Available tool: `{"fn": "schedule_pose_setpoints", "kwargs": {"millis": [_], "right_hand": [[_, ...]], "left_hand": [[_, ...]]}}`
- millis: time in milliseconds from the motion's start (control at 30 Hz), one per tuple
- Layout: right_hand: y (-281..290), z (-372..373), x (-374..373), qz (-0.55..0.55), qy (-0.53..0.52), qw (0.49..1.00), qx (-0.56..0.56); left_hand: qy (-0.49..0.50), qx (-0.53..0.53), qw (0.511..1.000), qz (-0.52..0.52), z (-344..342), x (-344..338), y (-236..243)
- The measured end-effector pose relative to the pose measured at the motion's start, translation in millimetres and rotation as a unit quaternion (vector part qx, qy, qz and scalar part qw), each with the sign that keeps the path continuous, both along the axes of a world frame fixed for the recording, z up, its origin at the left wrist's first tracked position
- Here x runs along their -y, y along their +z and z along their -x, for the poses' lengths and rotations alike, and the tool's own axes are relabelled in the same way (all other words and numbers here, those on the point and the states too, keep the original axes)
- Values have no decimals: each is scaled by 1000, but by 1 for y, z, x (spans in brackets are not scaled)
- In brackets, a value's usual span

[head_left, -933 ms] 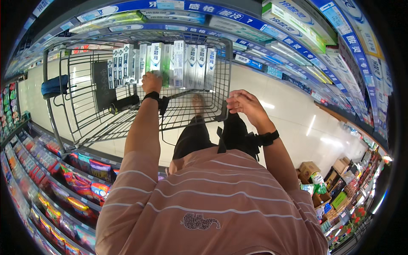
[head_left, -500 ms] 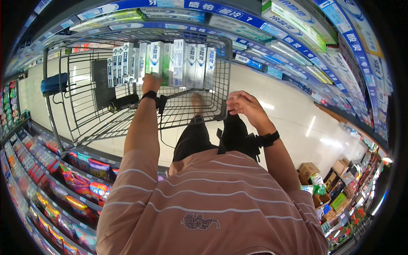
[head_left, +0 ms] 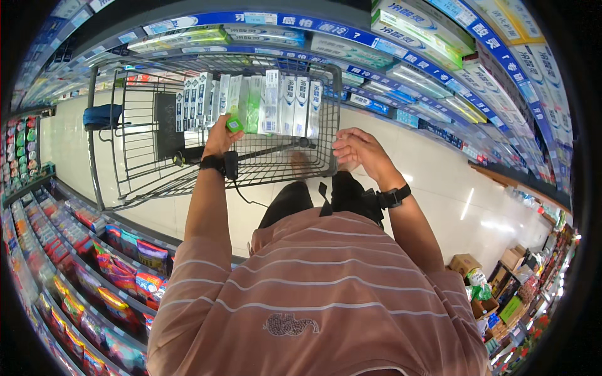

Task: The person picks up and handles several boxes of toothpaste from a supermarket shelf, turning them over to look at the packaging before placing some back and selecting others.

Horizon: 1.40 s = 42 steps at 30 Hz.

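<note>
My left hand closed around a small green box at the upright cartons, wire trolley beneath, my right hand loosely open, empty, by its rim.

A wire shopping cart on the pale floor carries upright toothpaste boxes in a row at twelve o'clock.

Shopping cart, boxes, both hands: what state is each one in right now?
Shopping cart: upright, toothpaste boxes stood on end along its near side.
Toothpaste boxes: upright, in a row.
Left hand: closed on a green box.
Right hand: open, empty, beside the cart rim.
</note>
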State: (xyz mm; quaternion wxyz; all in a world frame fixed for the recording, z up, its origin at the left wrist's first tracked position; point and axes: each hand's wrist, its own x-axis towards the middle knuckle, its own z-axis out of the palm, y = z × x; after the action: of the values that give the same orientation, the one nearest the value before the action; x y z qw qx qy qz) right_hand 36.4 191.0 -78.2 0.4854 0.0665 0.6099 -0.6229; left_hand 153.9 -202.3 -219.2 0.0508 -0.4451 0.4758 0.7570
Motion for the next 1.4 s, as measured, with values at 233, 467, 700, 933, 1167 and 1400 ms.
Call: {"fn": "schedule_pose_setpoints", "kwargs": {"millis": [233,467,700,933,1167,1400], "right_hand": [[16,8,22,58,45,996,-49],[44,-1,72,51,111,983,-140],[57,0,65,94,19,989,-110],[54,9,32,206,-45,976,-47],[62,20,-10,316,-17,945,83],[68,16,-19,415,52,892,169]], "left_hand": [[-4,-122,991,-47,-23,-39,97],[-59,-215,974,-47,-5,-135,180],[-127,-230,965,-23,12,-186,176],[-310,-199,927,75,28,-172,182],[-124,-243,946,177,50,-127,184],[-175,-321,931,-15,77,-131,213]]}}
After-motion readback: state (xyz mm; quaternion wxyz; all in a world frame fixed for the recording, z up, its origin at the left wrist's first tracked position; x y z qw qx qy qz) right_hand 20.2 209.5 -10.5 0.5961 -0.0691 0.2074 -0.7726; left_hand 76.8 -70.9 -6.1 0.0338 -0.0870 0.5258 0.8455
